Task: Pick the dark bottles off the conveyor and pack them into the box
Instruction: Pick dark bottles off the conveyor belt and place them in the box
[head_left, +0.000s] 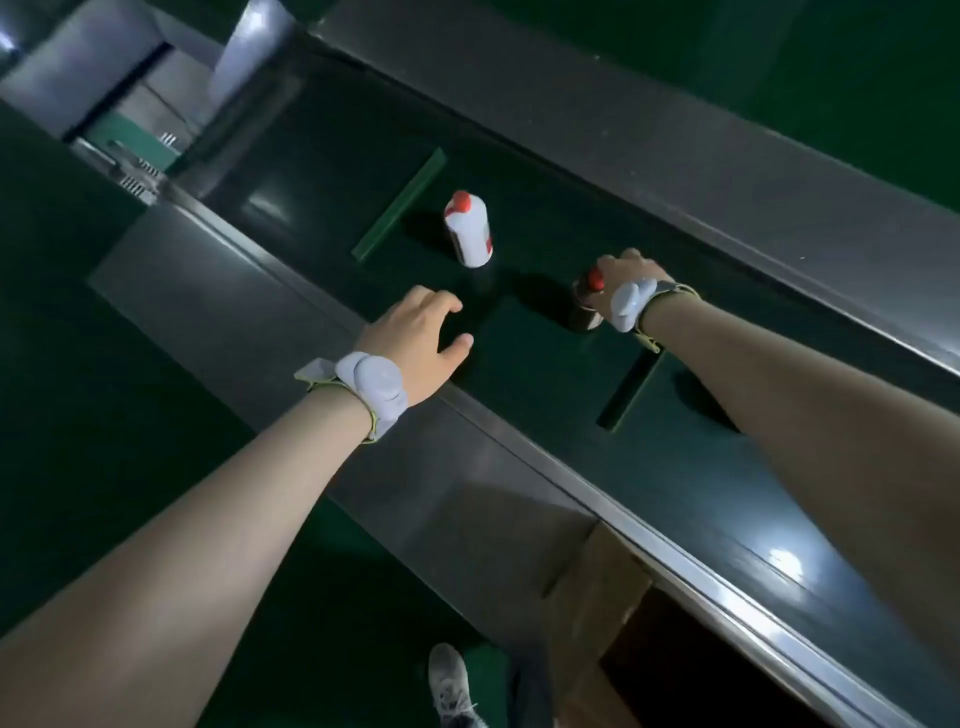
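A dark bottle with a red cap stands on the dark green conveyor belt. My right hand is closed over its top from behind. A white bottle with a red cap and red label stands further up the belt, to the left. My left hand hovers over the near edge of the belt with its fingers apart, holding nothing. The open cardboard box sits below the conveyor's near rail, at the lower right; its inside is dark.
Raised green cleats cross the belt, one near my right forearm. Metal side rails run along both edges. A shoe shows on the green floor below. Grey machinery stands at the upper left.
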